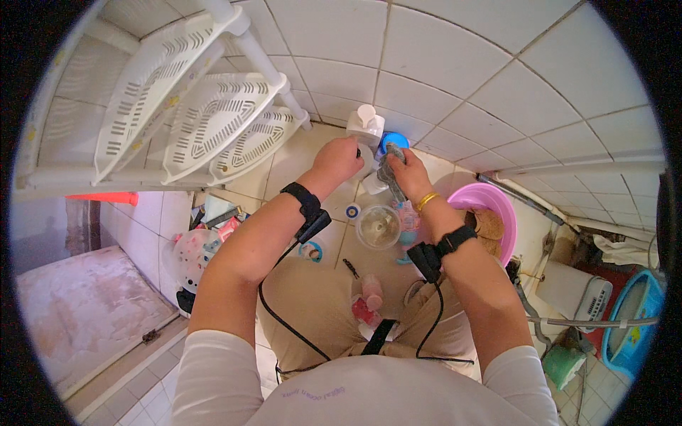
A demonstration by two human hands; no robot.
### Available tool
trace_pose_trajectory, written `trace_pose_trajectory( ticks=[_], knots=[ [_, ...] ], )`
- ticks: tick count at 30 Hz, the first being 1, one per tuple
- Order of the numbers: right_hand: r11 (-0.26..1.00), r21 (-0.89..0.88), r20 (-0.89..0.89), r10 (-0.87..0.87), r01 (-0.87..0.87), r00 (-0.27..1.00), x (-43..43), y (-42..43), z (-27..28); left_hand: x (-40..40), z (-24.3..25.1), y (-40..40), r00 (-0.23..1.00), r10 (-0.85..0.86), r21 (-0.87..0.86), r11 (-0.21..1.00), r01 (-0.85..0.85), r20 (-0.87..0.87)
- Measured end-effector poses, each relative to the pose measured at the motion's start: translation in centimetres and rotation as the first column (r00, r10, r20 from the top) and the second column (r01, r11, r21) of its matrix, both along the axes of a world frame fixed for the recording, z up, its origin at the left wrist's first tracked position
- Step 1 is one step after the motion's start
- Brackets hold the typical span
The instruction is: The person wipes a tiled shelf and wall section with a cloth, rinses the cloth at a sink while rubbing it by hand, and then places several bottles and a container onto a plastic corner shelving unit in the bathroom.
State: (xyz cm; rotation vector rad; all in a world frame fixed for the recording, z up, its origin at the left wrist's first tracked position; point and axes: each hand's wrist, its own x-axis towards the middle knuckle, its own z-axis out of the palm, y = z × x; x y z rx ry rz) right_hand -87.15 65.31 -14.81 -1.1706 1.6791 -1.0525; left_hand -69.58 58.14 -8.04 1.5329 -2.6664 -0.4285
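Observation:
My left hand (337,161) is closed around the near side of a whitish, translucent container (364,157); a small dark piece shows at its fingertips. A grey cloth (392,178) hangs from my right hand (411,171), close to a blue round lid (395,141). Behind both hands a white pump bottle (365,125) stands near the tiled wall. Below them, on the floor, are a clear round plastic tub (378,227), a small round item with a blue ring (352,211) and a pink and teal bottle (408,226).
White corner shelves (224,122) rise at the left. A pink basin (506,213) with brown items sits right of my right forearm. A pink bottle (372,292) and a red packet (365,312) lie between my legs. A blue basin (613,341) is at the far right.

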Motion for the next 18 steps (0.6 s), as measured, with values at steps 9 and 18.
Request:
trace_pose_trajectory(
  ticks=[9,18],
  knots=[
    [0.997,-0.072,-0.03,-0.023,0.021,0.999,0.4,-0.9,1.6,2.9,2.6,-1.1,0.992,0.109,0.013,0.994,-0.108,-0.056],
    [0.995,-0.082,0.014,-0.055,0.056,0.998,0.0,-1.3,-0.1,4.4,1.3,-5.7,0.99,0.109,-0.137,0.983,-0.121,-0.095]
  ],
)
